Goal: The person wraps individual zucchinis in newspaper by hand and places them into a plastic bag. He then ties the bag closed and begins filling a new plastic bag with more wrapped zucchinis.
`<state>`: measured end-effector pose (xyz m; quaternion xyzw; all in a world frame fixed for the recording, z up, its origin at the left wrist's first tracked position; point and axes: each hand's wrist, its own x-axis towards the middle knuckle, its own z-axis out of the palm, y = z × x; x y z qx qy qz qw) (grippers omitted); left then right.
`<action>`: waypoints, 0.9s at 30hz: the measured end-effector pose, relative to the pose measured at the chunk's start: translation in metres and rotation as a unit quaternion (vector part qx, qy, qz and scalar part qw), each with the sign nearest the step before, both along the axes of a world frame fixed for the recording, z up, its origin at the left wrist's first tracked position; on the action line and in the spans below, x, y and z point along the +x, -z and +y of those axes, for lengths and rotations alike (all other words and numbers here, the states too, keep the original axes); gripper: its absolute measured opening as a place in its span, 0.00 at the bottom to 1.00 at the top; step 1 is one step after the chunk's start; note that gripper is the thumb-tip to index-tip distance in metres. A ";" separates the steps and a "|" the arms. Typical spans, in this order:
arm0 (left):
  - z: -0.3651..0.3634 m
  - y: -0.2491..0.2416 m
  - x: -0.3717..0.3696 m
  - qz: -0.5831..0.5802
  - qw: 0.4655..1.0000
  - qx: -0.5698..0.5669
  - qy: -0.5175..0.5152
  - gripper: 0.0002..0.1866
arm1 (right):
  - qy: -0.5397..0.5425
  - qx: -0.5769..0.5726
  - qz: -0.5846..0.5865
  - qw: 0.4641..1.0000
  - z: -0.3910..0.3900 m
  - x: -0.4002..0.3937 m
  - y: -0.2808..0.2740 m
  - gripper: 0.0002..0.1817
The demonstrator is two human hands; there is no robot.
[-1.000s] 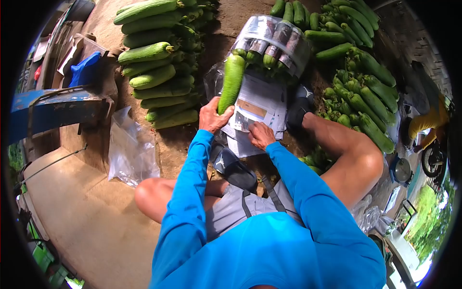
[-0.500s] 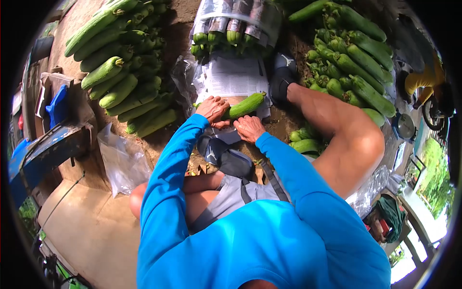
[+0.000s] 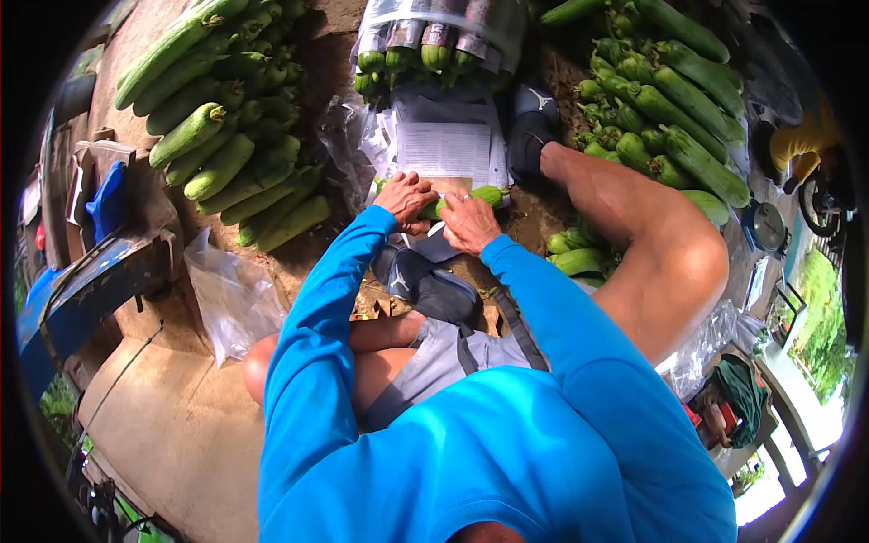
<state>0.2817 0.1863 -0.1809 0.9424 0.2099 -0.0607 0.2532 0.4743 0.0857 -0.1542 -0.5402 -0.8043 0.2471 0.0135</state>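
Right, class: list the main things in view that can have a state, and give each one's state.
Left hand: curled on the vegetable
Right hand: curled on the vegetable
Vegetable: held, partly hidden by hands
Papers: stacked loosely
Bundle: wrapped, near ends bare
Left pile: stacked, unwrapped
Plastic bag: crumpled

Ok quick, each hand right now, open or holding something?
Left hand: curled over the green vegetable; whether gripping, can't tell.
Right hand: also over the green vegetable; whether gripping, can't tell.
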 end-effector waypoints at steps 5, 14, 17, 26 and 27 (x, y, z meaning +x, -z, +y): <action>0.012 -0.037 -0.008 -0.041 0.981 -0.041 -0.185 0.30 | 0.065 0.033 0.059 0.996 0.011 0.004 0.008 0.10; -0.008 -0.040 -0.008 -0.017 0.977 0.023 -0.212 0.24 | 0.125 -0.021 0.081 0.989 0.058 0.020 0.005 0.11; -0.010 -0.054 0.000 -0.094 0.962 0.102 -0.236 0.29 | 0.152 0.009 0.102 0.983 0.071 0.024 0.010 0.10; -0.022 -0.024 0.029 0.010 0.973 0.085 -0.216 0.44 | 0.177 -0.153 0.078 0.969 0.104 0.032 0.021 0.16; -0.017 -0.016 0.031 0.028 0.973 0.102 -0.205 0.41 | 0.175 -0.153 0.075 0.970 0.107 0.033 0.024 0.16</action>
